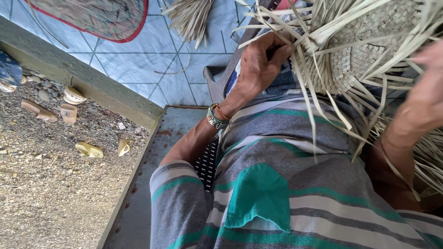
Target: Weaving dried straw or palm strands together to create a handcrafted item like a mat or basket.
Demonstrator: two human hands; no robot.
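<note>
- left hand (260, 64) curled closed, pinching loose straw strips (300, 78) at edge of woven straw piece (364, 50)
- right hand (427, 99) blurred against the weave; grip unclear

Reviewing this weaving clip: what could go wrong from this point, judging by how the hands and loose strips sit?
1. The left hand pinches only the rim of the woven piece; the weave there might slacken if that grip slips.
2. Many loose strips hang crossed over the striped shirt; they could tangle or crease.
3. The right hand is blurred at the frame's edge, so its hold cannot be judged.
</note>
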